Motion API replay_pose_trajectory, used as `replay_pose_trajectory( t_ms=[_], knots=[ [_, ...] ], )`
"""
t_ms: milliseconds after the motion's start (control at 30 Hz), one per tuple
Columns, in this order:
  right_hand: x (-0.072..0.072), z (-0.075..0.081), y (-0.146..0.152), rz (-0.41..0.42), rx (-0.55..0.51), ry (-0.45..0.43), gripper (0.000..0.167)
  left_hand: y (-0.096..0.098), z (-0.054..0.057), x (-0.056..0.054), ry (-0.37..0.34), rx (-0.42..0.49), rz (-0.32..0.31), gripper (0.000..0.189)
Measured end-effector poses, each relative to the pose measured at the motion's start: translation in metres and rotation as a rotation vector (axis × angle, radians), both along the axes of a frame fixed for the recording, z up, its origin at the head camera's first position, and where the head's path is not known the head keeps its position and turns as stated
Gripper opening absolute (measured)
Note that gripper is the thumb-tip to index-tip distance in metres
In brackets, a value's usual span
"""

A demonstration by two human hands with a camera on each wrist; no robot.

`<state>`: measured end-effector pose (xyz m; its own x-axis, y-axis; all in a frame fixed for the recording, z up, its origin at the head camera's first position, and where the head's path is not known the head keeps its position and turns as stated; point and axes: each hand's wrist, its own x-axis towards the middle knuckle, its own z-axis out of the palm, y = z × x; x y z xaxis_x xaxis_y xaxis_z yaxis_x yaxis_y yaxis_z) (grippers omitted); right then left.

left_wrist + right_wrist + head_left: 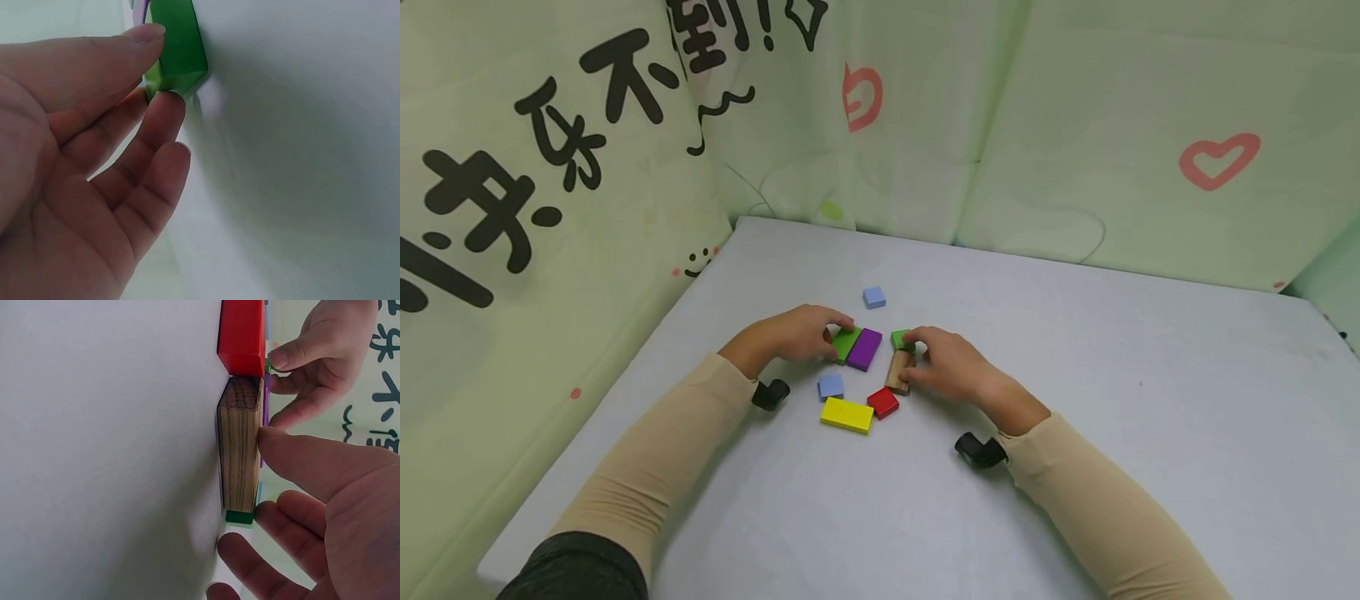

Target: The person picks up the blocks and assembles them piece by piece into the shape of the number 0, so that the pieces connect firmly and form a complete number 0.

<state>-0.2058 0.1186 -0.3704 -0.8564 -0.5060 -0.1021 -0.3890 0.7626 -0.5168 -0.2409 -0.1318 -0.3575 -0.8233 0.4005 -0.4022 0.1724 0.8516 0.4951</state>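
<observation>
My left hand (797, 333) pinches a flat green block (846, 342) at its left side, thumb and fingertips on its ends. Side by side with that block lies a purple block (865, 350). On the right, my right hand (957, 365) has its thumb on the edge of a brown wood-grained block (239, 453). Its index finger reaches a small green block (899, 338), which sits against the far end of the wooden one. At the wooden block's near end is a red block (883, 402).
A yellow block (847, 416) lies nearest the body, left of the red one. One light blue block (831, 387) sits just behind it; another light blue block (874, 297) is farther back. Printed pale green curtains (1075, 125) rise behind the white table (1135, 400).
</observation>
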Motion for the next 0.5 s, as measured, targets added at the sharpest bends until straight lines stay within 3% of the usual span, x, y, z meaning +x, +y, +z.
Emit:
replay_pose_trajectory(
  t_ms=[500],
  knots=[
    [0.0017,0.0027,-0.0007,-0.008,0.008,-0.015,0.051,-0.0026,-0.0013,0.0032,-0.001,-0.024,-0.011,0.053]
  ],
)
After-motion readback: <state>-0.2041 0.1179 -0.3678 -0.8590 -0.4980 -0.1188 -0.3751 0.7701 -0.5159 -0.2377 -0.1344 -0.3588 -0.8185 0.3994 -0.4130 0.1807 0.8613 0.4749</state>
